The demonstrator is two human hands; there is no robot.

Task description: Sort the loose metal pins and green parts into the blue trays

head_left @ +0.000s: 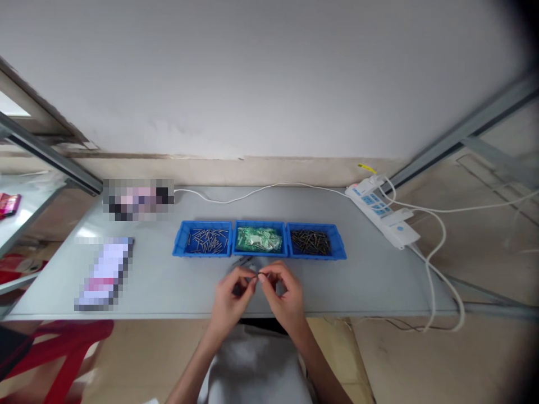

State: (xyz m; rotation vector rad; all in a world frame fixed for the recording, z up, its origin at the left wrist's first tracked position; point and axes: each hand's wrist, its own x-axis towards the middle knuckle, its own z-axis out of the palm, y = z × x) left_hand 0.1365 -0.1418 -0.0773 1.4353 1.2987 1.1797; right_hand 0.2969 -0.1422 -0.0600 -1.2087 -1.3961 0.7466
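My left hand and my right hand meet over the front part of the grey table, fingertips pinched close together. Between them is a small dark, thin piece, mostly covered by the fingers, so its kind cannot be made out. Just beyond the hands, three blue trays stand side by side. Thin metal pins or screws lie loose in the left tray. The middle tray holds green and silvery small pieces, and the right tray holds darker screw-like pieces. A small dark item rests behind my left hand.
At the right lies a white power strip with plugs and looping white cables. A blurred-out phone-like object lies on the left, another pixelated item behind it. A red stool stands below the table's left edge.
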